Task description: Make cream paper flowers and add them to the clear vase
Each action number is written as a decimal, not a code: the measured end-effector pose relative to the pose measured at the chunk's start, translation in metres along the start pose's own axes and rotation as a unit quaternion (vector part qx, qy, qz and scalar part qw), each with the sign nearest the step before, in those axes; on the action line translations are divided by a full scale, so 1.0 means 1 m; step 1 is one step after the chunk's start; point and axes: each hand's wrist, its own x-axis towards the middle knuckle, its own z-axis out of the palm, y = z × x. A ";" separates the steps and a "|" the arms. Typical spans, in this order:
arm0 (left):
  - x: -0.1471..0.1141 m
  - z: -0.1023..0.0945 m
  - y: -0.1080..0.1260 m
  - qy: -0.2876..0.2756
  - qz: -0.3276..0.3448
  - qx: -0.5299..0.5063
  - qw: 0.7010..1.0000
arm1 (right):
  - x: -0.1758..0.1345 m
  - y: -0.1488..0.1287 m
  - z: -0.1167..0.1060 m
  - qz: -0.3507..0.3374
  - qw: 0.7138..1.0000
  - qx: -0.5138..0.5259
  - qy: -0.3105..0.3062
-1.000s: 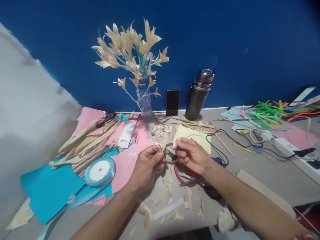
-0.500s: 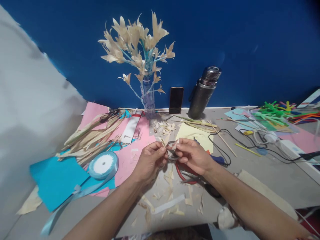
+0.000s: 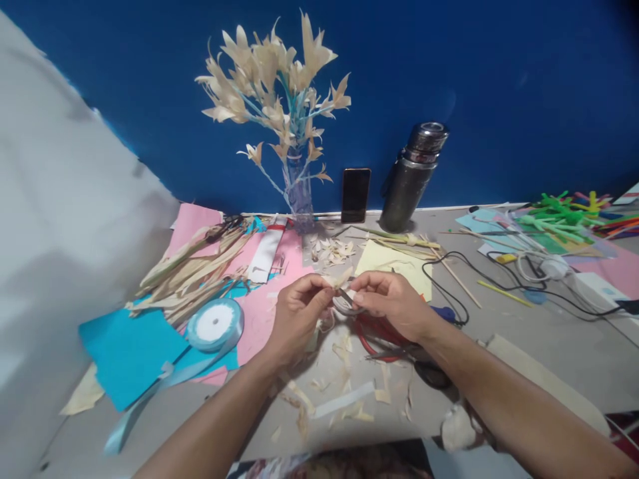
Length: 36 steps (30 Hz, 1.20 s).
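Note:
My left hand (image 3: 302, 313) is closed in a pinch on a pale strip of corn husk (image 3: 340, 277) that sticks up past the fingertips. My right hand (image 3: 394, 303) is closed too, its fingertips at a small dark grey, curved tool (image 3: 349, 307) whose exact kind I cannot make out. That tool lies between the two hands, against the husk. Beneath my right hand rest red-handled scissors (image 3: 367, 342), partly covered. Pale husk scraps (image 3: 343, 356) are scattered below the hands, and a heap of small cut husk pieces (image 3: 333, 251) lies beyond them.
Husk flowers (image 3: 269, 73) stand in a clear vase (image 3: 300, 193) near a phone (image 3: 355, 196) and a thermos (image 3: 412, 179). Left are a ribbon roll (image 3: 214, 324), dried husks (image 3: 194, 276) and blue paper (image 3: 132, 356). Black cable (image 3: 504, 283) and pipe cleaners (image 3: 562, 216) lie right.
The head view has shifted slightly. My right hand has turned a little, and the grey tool shows more plainly between the hands. The left hand keeps its pinch on the husk.

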 end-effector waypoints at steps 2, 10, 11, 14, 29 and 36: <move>0.001 -0.002 0.000 0.002 0.007 0.002 1.000 | 0.000 -0.002 -0.002 0.012 1.000 -0.002 0.000; 0.007 -0.011 -0.019 -0.119 -0.085 -0.097 0.985 | 0.000 -0.010 -0.002 0.036 0.999 -0.030 -0.025; 0.006 -0.011 -0.020 -0.129 -0.089 -0.098 0.983 | -0.001 -0.011 -0.002 0.036 0.998 -0.039 -0.030; 0.006 -0.010 -0.016 -0.149 -0.090 -0.082 0.981 | -0.002 -0.012 -0.005 0.041 0.996 -0.067 -0.042; 0.004 -0.002 -0.014 -0.100 -0.212 -0.304 0.923 | 0.000 0.004 0.002 -0.169 0.958 -0.221 0.065; 0.000 0.003 -0.014 -0.128 -0.209 -0.270 0.931 | -0.003 0.004 0.005 -0.253 0.936 -0.237 0.052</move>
